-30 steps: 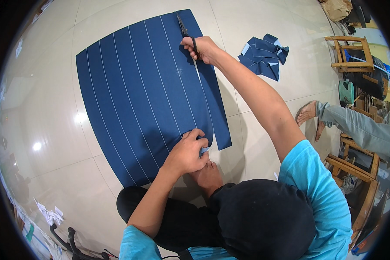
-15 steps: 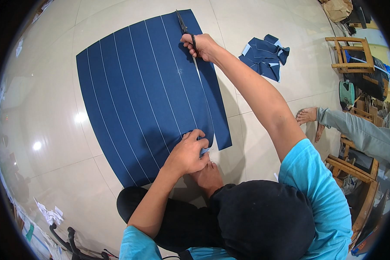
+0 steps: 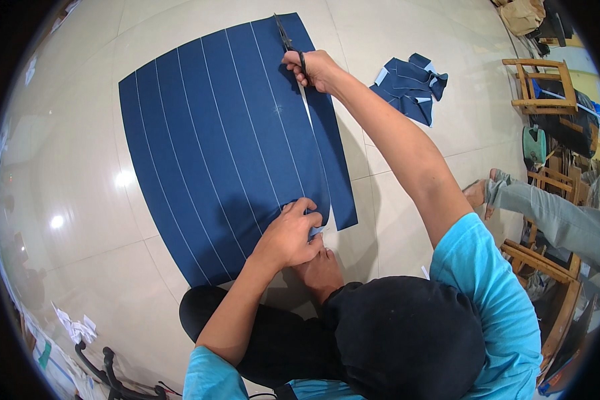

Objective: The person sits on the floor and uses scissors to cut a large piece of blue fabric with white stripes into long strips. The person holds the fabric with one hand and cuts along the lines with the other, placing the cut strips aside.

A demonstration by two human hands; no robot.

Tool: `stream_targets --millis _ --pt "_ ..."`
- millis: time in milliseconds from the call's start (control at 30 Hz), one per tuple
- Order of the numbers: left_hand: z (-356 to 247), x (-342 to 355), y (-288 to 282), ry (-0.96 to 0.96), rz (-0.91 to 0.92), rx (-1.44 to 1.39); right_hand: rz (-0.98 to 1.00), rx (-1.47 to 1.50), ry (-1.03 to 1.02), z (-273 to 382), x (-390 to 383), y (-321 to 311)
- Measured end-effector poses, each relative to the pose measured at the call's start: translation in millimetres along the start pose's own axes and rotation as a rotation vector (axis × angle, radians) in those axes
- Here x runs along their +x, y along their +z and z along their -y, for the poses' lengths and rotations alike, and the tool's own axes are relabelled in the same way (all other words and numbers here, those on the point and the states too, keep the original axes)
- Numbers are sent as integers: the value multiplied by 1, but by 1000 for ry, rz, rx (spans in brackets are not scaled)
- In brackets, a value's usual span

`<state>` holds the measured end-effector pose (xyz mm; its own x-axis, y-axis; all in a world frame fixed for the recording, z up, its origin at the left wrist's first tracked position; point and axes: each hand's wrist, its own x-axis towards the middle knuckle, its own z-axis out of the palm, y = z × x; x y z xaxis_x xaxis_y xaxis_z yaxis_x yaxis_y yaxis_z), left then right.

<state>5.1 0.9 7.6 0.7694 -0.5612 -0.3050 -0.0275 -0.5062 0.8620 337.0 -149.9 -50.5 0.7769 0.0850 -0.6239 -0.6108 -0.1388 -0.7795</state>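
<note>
Head view: a blue sheet (image 3: 207, 147) marked with pale lines lay on the tiled floor (image 3: 393, 227), well in from the floor's right edge. The right hand (image 3: 319, 70) had its fingers clenched round the handles of black scissors (image 3: 286, 40), directly over the sheet near its far edge. A cut ran from there to the near edge, leaving a strip (image 3: 333, 153) on the right. Beside it, the left hand's (image 3: 283, 237) fingers gripped the sheet's near corner, pale underside showing between them.
</note>
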Motion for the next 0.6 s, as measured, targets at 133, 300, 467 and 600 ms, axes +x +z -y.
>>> stream_targets --millis 133,300,467,600 --pt "-1 -1 -2 -4 1 -1 6 -41 -3 4 0 -1" --pt "-3 -1 -4 -17 16 -7 20 -63 -10 4 1 -5" --pt "-6 0 -6 -26 32 -3 31 -91 -12 4 1 -8" --pt "-3 -1 -3 -17 9 -6 26 -94 -15 4 -1 -8"
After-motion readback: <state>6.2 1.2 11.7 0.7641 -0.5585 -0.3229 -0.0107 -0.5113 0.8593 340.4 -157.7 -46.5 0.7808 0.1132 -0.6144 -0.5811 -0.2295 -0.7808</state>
